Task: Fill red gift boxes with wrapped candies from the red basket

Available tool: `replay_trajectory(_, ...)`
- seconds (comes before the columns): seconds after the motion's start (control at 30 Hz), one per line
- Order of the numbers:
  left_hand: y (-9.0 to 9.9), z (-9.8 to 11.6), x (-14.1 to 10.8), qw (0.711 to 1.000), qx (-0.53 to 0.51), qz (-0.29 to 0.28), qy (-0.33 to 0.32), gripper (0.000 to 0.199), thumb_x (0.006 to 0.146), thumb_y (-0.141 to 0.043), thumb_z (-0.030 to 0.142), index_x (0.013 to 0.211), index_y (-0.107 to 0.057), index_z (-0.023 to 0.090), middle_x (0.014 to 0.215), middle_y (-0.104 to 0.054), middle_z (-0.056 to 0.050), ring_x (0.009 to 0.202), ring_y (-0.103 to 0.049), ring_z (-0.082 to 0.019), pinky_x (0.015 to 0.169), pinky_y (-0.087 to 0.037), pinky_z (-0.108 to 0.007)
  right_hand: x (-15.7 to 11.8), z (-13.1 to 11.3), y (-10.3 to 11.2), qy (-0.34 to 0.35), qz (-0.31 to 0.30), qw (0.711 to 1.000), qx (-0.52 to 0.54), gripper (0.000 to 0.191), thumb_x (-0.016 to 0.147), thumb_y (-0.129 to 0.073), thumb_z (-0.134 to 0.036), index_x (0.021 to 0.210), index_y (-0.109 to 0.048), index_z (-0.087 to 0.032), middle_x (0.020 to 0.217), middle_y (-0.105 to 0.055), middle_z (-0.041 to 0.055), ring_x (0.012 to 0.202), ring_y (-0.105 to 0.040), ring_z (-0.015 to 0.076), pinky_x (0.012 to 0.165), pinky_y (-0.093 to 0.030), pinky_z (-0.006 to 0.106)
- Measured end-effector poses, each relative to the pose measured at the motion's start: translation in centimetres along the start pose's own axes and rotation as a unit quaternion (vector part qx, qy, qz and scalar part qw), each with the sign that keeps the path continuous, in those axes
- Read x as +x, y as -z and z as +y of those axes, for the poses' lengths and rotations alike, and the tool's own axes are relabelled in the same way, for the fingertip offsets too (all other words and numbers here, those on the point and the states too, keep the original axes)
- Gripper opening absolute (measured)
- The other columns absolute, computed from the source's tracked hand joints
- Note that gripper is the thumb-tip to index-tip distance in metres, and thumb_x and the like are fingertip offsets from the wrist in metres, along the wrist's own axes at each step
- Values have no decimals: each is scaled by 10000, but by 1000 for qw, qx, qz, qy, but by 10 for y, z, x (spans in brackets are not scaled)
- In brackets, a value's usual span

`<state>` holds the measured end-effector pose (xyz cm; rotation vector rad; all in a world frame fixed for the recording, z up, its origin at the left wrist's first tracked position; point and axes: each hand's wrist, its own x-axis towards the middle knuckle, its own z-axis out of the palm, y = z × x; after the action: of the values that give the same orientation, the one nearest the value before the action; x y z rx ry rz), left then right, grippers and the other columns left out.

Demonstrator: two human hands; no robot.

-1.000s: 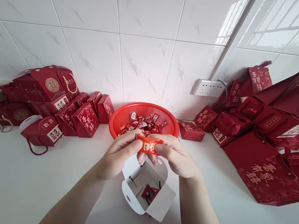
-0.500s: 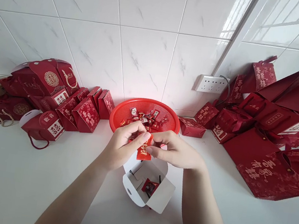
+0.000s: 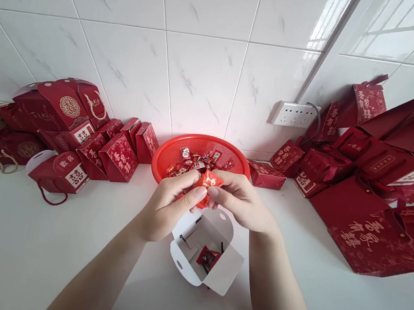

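Between both hands is a small red wrapped candy [image 3: 209, 180] with gold print. My left hand [image 3: 171, 199] is closed on its left side, thumb pressed to the wrapper. My right hand [image 3: 245, 199] pinches it from the right with thumb and fingers. Just below the hands stands an open box [image 3: 224, 271] with white inner walls and raised flaps. Inside it lies a dark red wrapped candy [image 3: 208, 258]. Behind the hands is a red plastic basket [image 3: 163, 156] holding several wrapped candies [image 3: 198, 161], partly hidden by my fingers.
Dark red gift boxes [image 3: 119, 156] are grouped at the left, with rope-handled ones [image 3: 69, 108] behind. More red boxes and bags [image 3: 373, 237] are piled at the right. A white power strip [image 3: 294, 115] is against the tiled wall, with a cable plugged in.
The candy has been turned and raised slightly between my fingers, its printed face now tilted upward. Both hands stay above the box, with fingers shifted a little.
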<state>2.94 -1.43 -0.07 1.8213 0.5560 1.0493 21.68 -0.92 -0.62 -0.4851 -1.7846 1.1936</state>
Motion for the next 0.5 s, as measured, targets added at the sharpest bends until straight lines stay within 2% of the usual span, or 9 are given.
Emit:
replay_trajectory(0.2,1,2,-2,998,-55,-28,20,273,1024,-450,347,874,-585,163,813,-578,-39,684,-513,-133,614,-440,-270,1,0,-2,21,-51,997,48,198,1004,-524,-291,854,-588,-178,792,-680,34,668,-548,120,612,-441,238)
replay_trajectory(0.5,1,5,0,986,-152,-46,52,312,1032,-415,343,829,-555,153,741,-523,-32,693,-500,-139,631,-435,-273,1,-1,-3,64,-71,994,49,197,1012,-499,-233,976,-678,-157,806,-675,41,663,-548,113,595,-452,221)
